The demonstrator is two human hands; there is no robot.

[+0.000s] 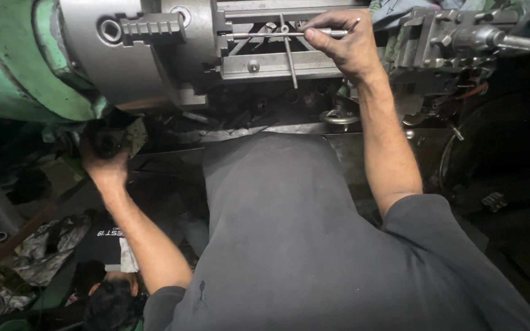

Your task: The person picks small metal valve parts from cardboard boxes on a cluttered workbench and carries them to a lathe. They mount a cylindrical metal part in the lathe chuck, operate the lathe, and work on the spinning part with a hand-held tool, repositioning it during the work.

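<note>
Dim, cluttered workshop, and a green lathe (pixel 7 73) fills the top edge. Right hand (pixel 345 46) is closed around a thin steel rod (pixel 277 35) that lies across the grey block (pixel 277 49) held beside the chuck (pixel 136 49). Left hand (pixel 107 160) is wrapped around a dark knob (pixel 107 142) under the lathe's left end. Best to keep that rod level and flat on the block, I'd say, fingers well apart from the chuck jaws, and move the knob gently.
</note>
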